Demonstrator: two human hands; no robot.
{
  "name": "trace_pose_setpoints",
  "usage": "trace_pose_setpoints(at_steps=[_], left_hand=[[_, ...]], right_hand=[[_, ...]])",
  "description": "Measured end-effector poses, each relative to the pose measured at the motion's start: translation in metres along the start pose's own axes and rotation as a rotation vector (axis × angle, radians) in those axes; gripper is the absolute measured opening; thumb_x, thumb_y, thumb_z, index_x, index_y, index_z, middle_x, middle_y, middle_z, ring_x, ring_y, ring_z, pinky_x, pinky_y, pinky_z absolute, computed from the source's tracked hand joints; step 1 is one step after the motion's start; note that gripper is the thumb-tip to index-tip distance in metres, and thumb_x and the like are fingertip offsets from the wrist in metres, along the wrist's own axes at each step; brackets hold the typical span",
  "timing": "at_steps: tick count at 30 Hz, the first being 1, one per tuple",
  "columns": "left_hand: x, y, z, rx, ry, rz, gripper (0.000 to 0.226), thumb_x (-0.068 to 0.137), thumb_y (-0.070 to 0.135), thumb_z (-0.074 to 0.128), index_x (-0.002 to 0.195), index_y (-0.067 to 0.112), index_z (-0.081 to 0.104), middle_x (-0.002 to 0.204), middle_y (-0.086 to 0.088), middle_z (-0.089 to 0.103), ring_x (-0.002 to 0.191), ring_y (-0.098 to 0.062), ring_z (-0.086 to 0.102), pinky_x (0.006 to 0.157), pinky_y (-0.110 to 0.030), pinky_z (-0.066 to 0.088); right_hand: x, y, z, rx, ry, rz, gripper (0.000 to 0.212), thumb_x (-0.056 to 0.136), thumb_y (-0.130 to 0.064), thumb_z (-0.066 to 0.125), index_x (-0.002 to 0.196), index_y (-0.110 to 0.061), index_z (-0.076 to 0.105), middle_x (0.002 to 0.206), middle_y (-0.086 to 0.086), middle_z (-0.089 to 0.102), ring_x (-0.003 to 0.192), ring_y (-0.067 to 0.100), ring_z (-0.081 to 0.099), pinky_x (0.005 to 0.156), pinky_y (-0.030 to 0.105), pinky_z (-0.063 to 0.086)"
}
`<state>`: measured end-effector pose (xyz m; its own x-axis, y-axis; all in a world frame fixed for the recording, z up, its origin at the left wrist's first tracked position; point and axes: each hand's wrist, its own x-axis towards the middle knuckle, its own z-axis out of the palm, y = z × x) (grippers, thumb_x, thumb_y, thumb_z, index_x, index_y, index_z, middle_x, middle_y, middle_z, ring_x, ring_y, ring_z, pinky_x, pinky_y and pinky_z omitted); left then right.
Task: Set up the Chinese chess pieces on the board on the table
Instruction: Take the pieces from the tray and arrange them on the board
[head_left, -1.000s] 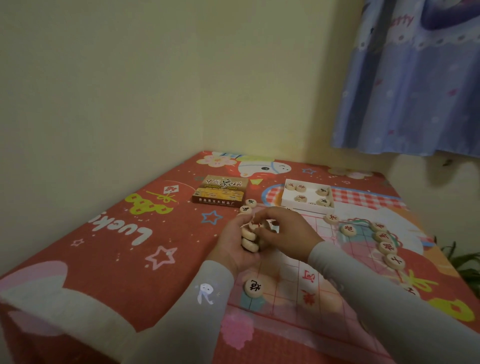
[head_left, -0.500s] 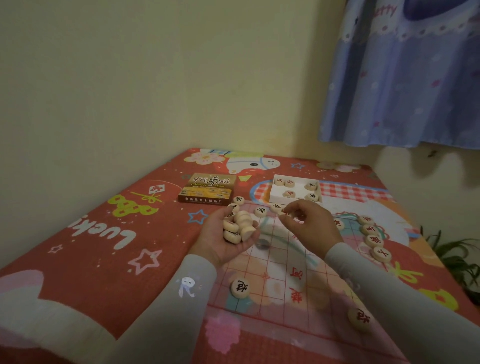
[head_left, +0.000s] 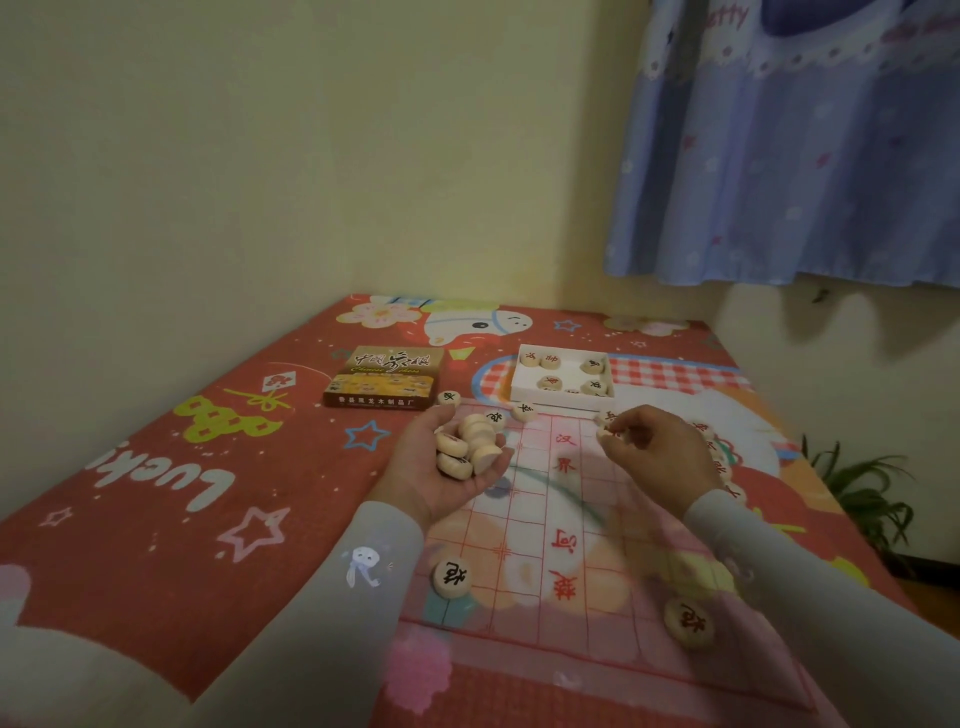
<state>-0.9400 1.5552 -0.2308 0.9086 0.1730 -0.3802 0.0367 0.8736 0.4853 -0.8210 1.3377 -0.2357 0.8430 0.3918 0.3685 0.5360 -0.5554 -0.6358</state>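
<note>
Centrally in the frame, the left hand (head_left: 441, 467) is turned palm up and cups a pile of round wooden Chinese chess pieces (head_left: 467, 447), its grip curled loosely around them. To its right, the right hand (head_left: 654, 452) hovers over the far edge of the board, its grip narrow, with fingertips (head_left: 610, 434) pinching a single piece (head_left: 607, 419) marked in red. The transparent chess board (head_left: 571, 519) lies on the bench (head_left: 208, 493), printed with a red grid and red characters, among them "汉界" in the middle and more red writing nearer the lower edge. Two pieces with black characters (head_left: 452, 578) and (head_left: 690, 622) sit on the near part of the board, and a few more (head_left: 524, 411) line its far edge. Another row of pieces (head_left: 719, 457) runs along the board's right side, partly hidden by the right hand. Behind the board, a white tray (head_left: 563, 375) holds several pieces with red characters. Left of it rests the brown box lid (head_left: 387, 376), printed with "中国象棋" and small script reading "Chinese Chess". The bench's red cartoon cloth shows the word "Lucky" upside down at lower left. A blue curtain (head_left: 805, 156) hangs at upper right, with the letters "etty" showing.
</note>
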Motion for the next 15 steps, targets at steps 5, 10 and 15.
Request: trace_pose_setpoints(at_steps=[5,10,15], left_hand=[[0.008,-0.011,0.009,0.009,0.001,-0.030,0.048,0.090,0.034,0.058,0.127,0.003,0.052,0.104,-0.023,0.056,0.087,-0.031,0.060,0.073,-0.049,0.058],[0.014,-0.017,0.014,0.004,0.008,-0.042,0.048,0.090,0.035,0.059,0.129,0.009,0.051,0.106,-0.023,0.057,0.088,-0.032,0.061,0.072,-0.049,0.058],[0.015,-0.019,0.014,0.018,0.008,-0.040,0.040,0.089,0.034,0.059,0.118,0.006,0.054,0.103,-0.022,0.056,0.091,-0.030,0.060,0.076,-0.048,0.057]], right_hand=[[0.000,0.033,-0.022,-0.061,0.079,0.169,0.015,0.083,-0.030,0.069,0.094,-0.020,0.068,0.091,-0.002,0.066,0.081,0.013,0.057,0.065,0.022,0.042],[-0.004,0.045,-0.020,-0.097,0.029,0.176,0.012,0.085,-0.026,0.067,0.095,-0.020,0.068,0.093,-0.003,0.066,0.083,0.013,0.057,0.070,0.024,0.045],[-0.004,0.045,-0.003,-0.121,-0.032,0.155,0.010,0.087,-0.023,0.063,0.095,-0.021,0.068,0.092,-0.006,0.064,0.081,0.011,0.057,0.066,0.020,0.042]])
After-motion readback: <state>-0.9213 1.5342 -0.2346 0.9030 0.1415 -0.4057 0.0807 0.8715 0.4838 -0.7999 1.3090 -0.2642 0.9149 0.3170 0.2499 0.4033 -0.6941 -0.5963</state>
